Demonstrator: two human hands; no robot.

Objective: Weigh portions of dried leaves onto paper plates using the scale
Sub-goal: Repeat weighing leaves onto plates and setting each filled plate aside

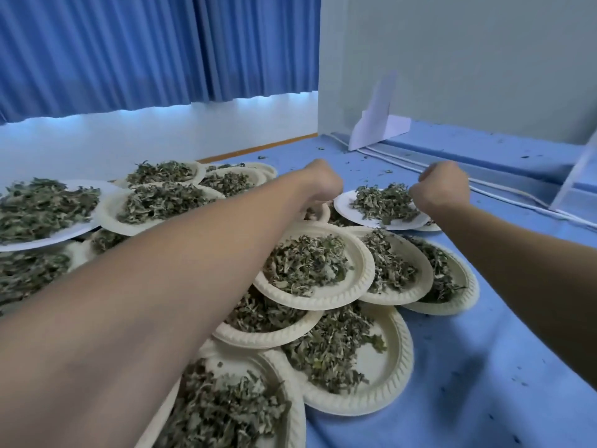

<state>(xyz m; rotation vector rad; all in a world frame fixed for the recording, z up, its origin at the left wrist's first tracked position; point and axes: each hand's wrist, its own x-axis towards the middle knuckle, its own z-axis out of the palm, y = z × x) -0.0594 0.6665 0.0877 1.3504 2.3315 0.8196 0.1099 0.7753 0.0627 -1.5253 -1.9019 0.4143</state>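
A white paper plate (347, 212) with a heap of dried leaves (382, 202) sits far out on the blue cloth, lying over the edges of other plates. My left hand (323, 182) is curled at its left rim. My right hand (442, 189) is curled at its right rim, partly over the leaves. Both hands seem to grip the plate, though the fingertips are hidden behind the knuckles. No scale is in view.
Several cream paper plates of dried leaves (323, 270) overlap in rows under my arms, from near to far. A large white plate (64, 236) lies at left. White cables (504, 189), folded paper (378, 127) and a clear stand (578, 176) lie beyond. Leaf crumbs dot the blue cloth (504, 367).
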